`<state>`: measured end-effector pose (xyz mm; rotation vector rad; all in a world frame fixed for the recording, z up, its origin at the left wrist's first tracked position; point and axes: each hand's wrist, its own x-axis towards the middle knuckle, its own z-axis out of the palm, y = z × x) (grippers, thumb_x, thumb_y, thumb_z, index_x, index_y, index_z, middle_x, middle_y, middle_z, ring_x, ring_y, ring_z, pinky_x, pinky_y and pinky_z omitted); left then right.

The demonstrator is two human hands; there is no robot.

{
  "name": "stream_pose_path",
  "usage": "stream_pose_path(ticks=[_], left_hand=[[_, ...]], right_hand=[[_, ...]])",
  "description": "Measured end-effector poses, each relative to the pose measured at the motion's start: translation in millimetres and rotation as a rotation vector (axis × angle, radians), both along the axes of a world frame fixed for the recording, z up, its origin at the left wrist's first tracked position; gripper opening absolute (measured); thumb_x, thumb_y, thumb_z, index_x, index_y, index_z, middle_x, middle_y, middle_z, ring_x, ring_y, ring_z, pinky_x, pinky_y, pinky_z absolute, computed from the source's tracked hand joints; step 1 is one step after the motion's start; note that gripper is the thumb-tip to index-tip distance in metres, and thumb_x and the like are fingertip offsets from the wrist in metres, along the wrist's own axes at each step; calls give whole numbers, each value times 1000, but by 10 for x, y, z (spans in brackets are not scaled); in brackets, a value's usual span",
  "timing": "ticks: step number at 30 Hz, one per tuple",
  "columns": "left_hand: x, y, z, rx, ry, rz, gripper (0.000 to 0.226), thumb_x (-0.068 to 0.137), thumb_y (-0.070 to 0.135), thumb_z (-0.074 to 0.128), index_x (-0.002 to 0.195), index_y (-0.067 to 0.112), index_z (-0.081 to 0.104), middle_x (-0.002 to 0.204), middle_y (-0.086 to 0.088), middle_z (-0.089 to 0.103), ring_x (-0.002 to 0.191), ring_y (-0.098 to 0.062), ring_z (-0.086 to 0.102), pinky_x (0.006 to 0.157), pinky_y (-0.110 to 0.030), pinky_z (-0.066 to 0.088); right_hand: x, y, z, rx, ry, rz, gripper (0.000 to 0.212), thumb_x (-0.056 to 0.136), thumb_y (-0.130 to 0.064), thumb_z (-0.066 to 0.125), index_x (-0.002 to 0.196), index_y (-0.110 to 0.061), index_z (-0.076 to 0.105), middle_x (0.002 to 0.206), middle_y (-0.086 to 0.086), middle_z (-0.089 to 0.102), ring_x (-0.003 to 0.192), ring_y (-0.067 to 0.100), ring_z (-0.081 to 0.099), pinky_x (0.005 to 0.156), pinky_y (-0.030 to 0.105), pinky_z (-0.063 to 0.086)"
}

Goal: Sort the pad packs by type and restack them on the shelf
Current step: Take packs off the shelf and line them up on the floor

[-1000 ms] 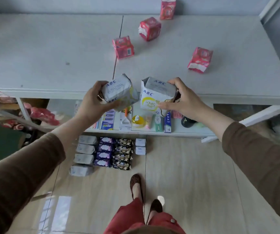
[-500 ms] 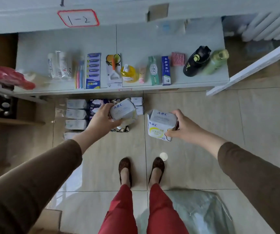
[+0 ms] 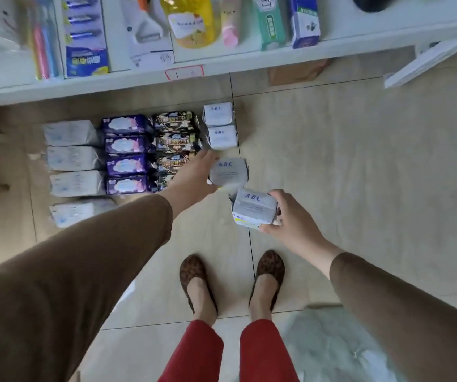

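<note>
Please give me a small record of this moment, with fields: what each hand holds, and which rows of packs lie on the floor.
left hand: grips one grey ABC pack, low, just past the ABC row
right hand: grips a second ABC pack
ABC row: two packs on the floor
black packs: one column
purple packs: four in a column
plain grey packs: leftmost column
shelf: above, holding toiletries
</note>
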<state>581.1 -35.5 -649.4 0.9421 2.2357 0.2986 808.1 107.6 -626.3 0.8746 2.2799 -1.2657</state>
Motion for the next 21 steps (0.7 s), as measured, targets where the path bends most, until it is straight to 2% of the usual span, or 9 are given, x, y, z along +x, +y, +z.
stream_pose_path(ticks=[2,3,6,9,13,16,18,21], left_hand=[[-58,57,-375,3,37,-19,70,76,17,78,138,15,47,133,-9,44,104,-33,57,76,-36,48],[-97,79,-554,3,56,-21,70,77,18,77,139,15,47,134,-9,44,109,-32,55,83,-39,49],[-223,137,-1046,-22,138,-54,69,78,21,77,140,17,46,133,-10,49,120,-32,44,98,-44,43],[-309,170,-1412,-21,133,-25,69,76,19,80,137,17,47,129,-10,50,118,-31,46,94,-42,42],[-372,205,-1734,10,123,22,66,76,14,76,134,16,46,125,-11,49,112,-33,52,88,-43,47],[-411,208,-1894,30,136,44,63,75,15,76,129,17,45,122,-9,49,107,-32,55,82,-40,47],[-430,205,-1948,36,133,60,65,74,14,78,129,17,44,123,-8,47,107,-31,55,83,-40,47],[-457,177,-1959,22,144,59,70,74,16,80,133,16,42,126,-8,44,113,-31,51,93,-43,48]], right_hand=[[-44,-67,-413,62,25,20,66,74,-26,80,127,-34,43,114,-10,46,89,11,56,75,28,47],[-78,-88,-608,87,36,35,65,74,-24,80,128,-34,43,115,-9,45,91,14,56,76,30,48],[-192,-111,-1129,148,51,69,64,75,-20,76,129,-31,43,114,-5,46,101,17,52,77,35,49],[-314,-117,-1522,180,31,71,64,76,-16,72,133,-25,43,120,-2,48,111,20,47,79,39,49],[-464,-134,-1860,192,38,88,62,77,-10,67,134,-15,42,126,4,46,114,24,46,79,42,50],[-563,-158,-2025,184,41,94,63,76,-7,65,134,-14,41,127,4,45,116,23,46,77,42,51],[-621,-177,-2096,195,47,104,63,77,-5,64,135,-15,41,127,4,46,115,23,47,76,41,51],[-723,-209,-2164,252,51,131,64,77,-3,62,137,-17,42,128,2,48,113,22,47,71,37,50]])
